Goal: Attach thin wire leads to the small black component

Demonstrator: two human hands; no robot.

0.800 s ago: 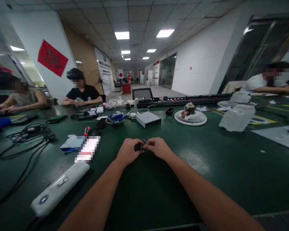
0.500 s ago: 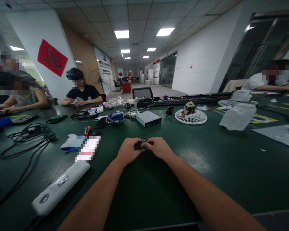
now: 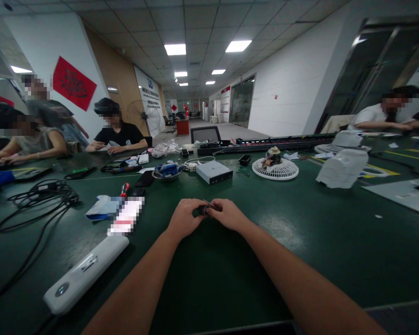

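Close together above the green table, both my hands meet over a small dark rounded part (image 3: 203, 210), too small and too covered by fingers to name. My left hand (image 3: 184, 218) pinches it from the left, thumb and fingers closed. From the right, my right hand (image 3: 229, 215) is closed at the same part. A thin greyish strip (image 3: 208, 203) shows between the fingertips; whether it belongs to the part or is a separate tool cannot be made out. Beyond my hands lies a grey optical disc drive (image 3: 213, 171).
A white handheld device (image 3: 87, 274), a phone (image 3: 126, 215), a red-handled screwdriver (image 3: 125, 188) and black cables (image 3: 52, 200) lie left. White fan grille (image 3: 275, 170) with a motor and a translucent plastic piece (image 3: 342, 168) stand right. Other people sit around the table.
Both hands stay together at the small part, which has tilted slightly; the thin strip shows more. At the far left, a standing person has moved to the right. The view has shifted slightly.
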